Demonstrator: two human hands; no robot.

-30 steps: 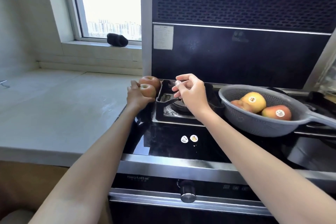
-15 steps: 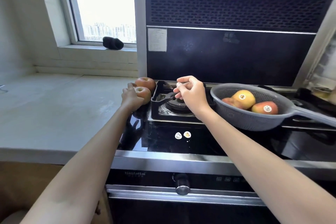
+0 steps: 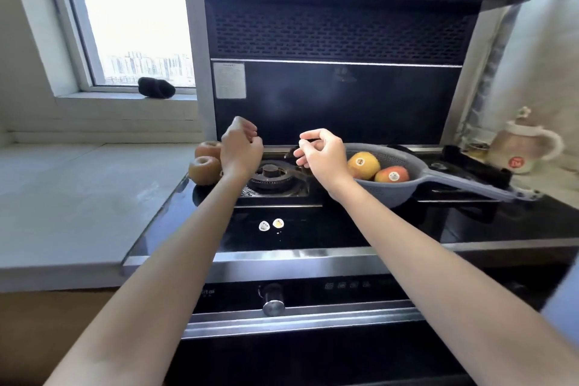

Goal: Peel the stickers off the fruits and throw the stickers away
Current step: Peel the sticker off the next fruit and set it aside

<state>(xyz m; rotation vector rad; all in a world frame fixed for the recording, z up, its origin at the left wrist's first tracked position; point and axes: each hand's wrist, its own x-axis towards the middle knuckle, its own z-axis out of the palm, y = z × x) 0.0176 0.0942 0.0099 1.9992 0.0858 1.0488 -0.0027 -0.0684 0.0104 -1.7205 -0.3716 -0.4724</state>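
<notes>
Two bare arms reach over a black glass hob. The left hand (image 3: 241,150), fingers loosely curled and holding nothing, hovers above the gas burner (image 3: 272,177), just right of two peeled apples (image 3: 205,163) that sit at the hob's left edge where it meets the pale worktop (image 3: 78,197). The right hand (image 3: 319,153) hangs beside it with thumb and forefinger pinched together at a small pale fleck; whether that is a sticker cannot be told. Just right of that hand, a grey colander (image 3: 404,189) rests across the second burner, its long handle pointing right; the fruits inside (image 3: 363,164) carry their round stickers (image 3: 394,176). Two loose stickers (image 3: 271,225) lie on bare glass near the hob's front edge, between the forearms. The worktop to the left stretches open to the window sill. A tall black hood panel (image 3: 338,97) closes off the back; a cream teapot (image 3: 520,147) stands far right.
</notes>
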